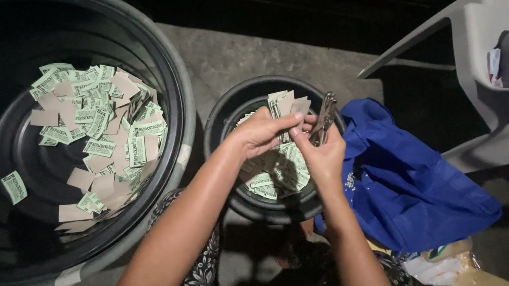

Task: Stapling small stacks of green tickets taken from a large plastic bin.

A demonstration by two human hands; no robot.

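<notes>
While the left hand [260, 132] pinches a fanned stack of paper tags [288, 105] upright, long sides pointing away, the right hand [323, 153] grips metal pliers [325, 117], also standing on end, over the small bucket [226, 111]. Plenty of tags lie loose there; the big tub [178, 91] holds many more.

Both hands meet above a small black bucket [227, 114] half full of green-and-tan paper tags [283, 171]. The left hand [260, 132] pinches a fanned stack of tags [288, 104]; the right hand [324, 153] grips metal pliers [325, 117] against that stack. A large black tub [175, 84] at left holds scattered tags [95, 126]. A blue bag [411, 185] lies just right of the bucket, a white chair [485, 47] beyond.
</notes>
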